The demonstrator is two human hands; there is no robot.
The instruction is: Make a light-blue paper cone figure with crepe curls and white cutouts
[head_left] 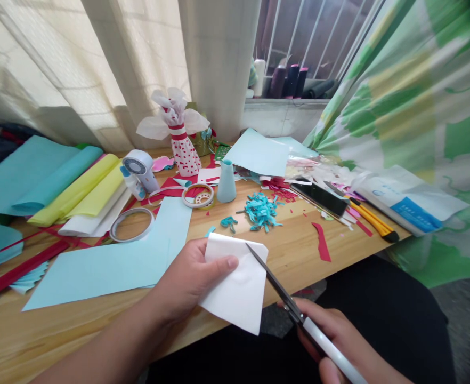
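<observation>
My left hand (193,272) pinches a white sheet of paper (243,298) near its upper left, thumb on top and fingers underneath. The sheet's top edge looks folded over, and one upper corner is cut off at a slant. In my right hand (331,330) is a pair of scissors (277,282) with a white handle. Their dark blades lie across the paper's upper right, the tip near its top edge. Whether the blades are parted I cannot tell. Behind the paper lie a heap of blue paper strips (262,211) and a light blue paper cone (227,182).
Light blue paper (103,269) and tape rolls (131,224) lie left, by rolled coloured paper (79,186). A wrapped figure (185,152) and a small fan (141,169) stand behind. A phone (318,196), a yellow cutter (373,220) and a plastic packet (411,200) lie right.
</observation>
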